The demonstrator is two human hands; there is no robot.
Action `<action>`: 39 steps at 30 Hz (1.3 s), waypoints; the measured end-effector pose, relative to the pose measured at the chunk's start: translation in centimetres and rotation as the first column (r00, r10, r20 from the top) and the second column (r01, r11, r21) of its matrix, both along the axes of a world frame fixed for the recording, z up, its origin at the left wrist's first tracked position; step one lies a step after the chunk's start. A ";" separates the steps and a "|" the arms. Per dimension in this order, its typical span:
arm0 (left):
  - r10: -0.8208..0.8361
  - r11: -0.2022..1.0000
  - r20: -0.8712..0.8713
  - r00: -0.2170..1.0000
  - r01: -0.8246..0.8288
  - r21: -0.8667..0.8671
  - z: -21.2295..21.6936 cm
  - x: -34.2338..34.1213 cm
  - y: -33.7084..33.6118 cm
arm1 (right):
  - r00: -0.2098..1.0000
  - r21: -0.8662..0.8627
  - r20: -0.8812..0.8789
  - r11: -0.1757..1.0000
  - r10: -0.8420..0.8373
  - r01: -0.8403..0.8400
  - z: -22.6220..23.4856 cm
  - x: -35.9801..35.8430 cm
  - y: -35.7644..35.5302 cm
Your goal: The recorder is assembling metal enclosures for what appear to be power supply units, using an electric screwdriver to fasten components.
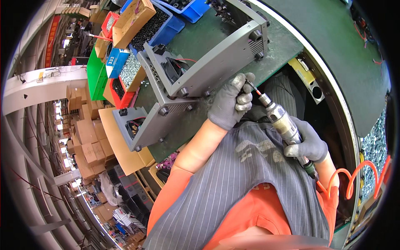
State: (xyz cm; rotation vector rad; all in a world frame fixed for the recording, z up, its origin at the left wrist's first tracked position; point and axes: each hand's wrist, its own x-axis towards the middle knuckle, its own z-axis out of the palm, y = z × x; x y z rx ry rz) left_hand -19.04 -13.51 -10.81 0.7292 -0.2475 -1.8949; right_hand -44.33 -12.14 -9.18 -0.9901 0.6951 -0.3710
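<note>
Driver (285, 126), silver-bodied and scuffed, dark green at its rear, trailing a coiled orange hose (341, 170), slants over the apron (225, 166) at right, gripped by the gloved right hand (309, 142). Gloved left hand (231, 101) curls closed at the bit (254, 88); what it pinches, I cannot tell. Farther left stand grey casings (220, 62), then a blue bin (176, 26).

Silver power screwdriver (285, 126), tilted diagonally

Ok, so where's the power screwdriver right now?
In the head view, the power screwdriver is right of centre, gripped in the gloved right hand, its bit pointing up-left toward the gloved left hand's fingertips.
</note>
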 end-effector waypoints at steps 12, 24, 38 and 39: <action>-0.095 0.989 0.684 0.723 0.145 -0.017 0.7 -1.4 -0.8 | 0.960 -0.248 -0.277 0.963 0.030 -0.102 0.3 -1.1 -0.4; 0.539 0.701 0.760 -0.362 0.693 -0.167 14.3 1.3 -4.2 | 0.977 -0.199 -0.073 0.963 -0.201 0.183 -0.1 -0.9 -4.7; 0.239 0.626 0.849 -0.470 0.743 0.235 11.1 2.8 -10.8 | 0.979 -0.077 -0.030 0.977 -0.204 0.201 1.5 0.0 -5.6; 0.231 0.615 0.858 -0.458 0.752 0.236 11.1 2.9 -10.8 | 0.976 -0.156 -0.078 0.969 -0.204 0.190 1.6 0.0 -5.7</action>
